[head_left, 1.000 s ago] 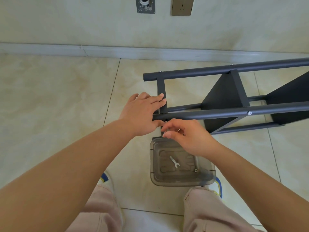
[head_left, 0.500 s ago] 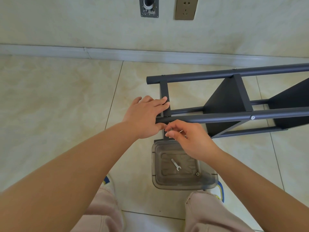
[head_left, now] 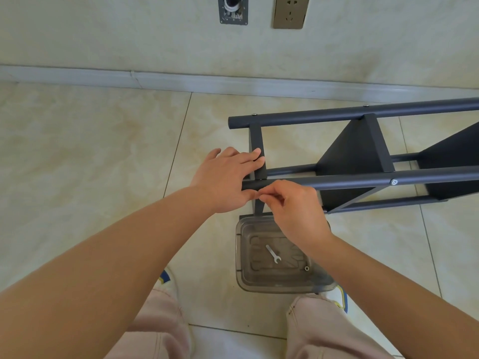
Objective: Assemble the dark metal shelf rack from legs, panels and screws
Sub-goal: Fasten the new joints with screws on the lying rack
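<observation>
The dark metal shelf rack (head_left: 357, 156) lies on its side on the tiled floor, its legs running off to the right. My left hand (head_left: 228, 180) holds the left end of the near leg (head_left: 363, 181), fingers laid over the end crossbar (head_left: 258, 151) and thumb under the leg. My right hand (head_left: 293, 206) is beside it, fingertips pinched together at the underside of that leg's end; what they pinch is hidden. A screw head (head_left: 394, 182) shows farther along the leg.
A clear plastic tray (head_left: 243, 255) sits on the floor between my feet, holding a small wrench (head_left: 273, 253) and a nut (head_left: 307, 268). The wall with a skirting board (head_left: 181, 81) and a socket (head_left: 290, 11) is close behind the rack.
My right hand has risen slightly and moved closer to the leg's end beside my left thumb. The left hand keeps its hold. The view has shifted a little.
</observation>
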